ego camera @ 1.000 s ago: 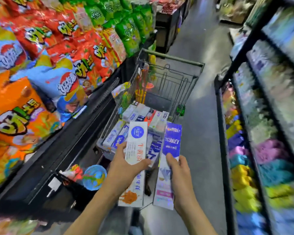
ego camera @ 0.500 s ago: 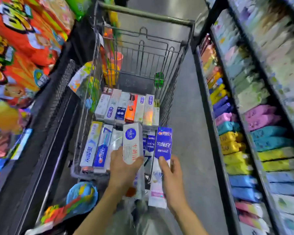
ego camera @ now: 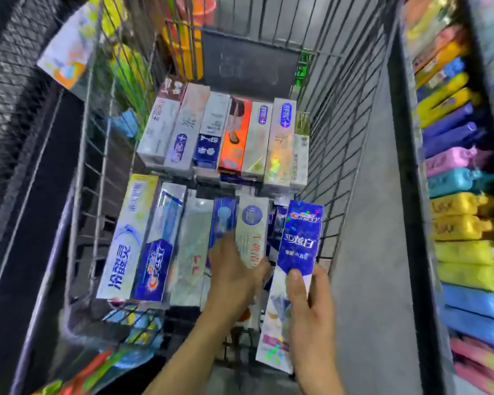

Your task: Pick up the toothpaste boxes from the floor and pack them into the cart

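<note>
A wire shopping cart [ego camera: 342, 155] fills the head view, with two rows of toothpaste boxes lying flat in it: a far row [ego camera: 226, 135] and a near row [ego camera: 154, 240]. My left hand [ego camera: 234, 275] grips a white toothpaste box [ego camera: 253, 229] with a blue round logo, lowered into the near row. Just right of it, over the cart's near right corner, my right hand [ego camera: 311, 312] holds a blue and white Crest box [ego camera: 298, 243] upright.
A black shelf edge [ego camera: 26, 195] with snack bags runs along the left. On the right stands a shelf of coloured packs [ego camera: 462, 195]. Grey floor [ego camera: 371, 252] lies between it and the cart. An orange bucket [ego camera: 188, 38] sits beyond the cart's far end.
The view has closed in on the cart and tilted down. Both hands have moved forward with their boxes, and the white box has gone down among the near row.
</note>
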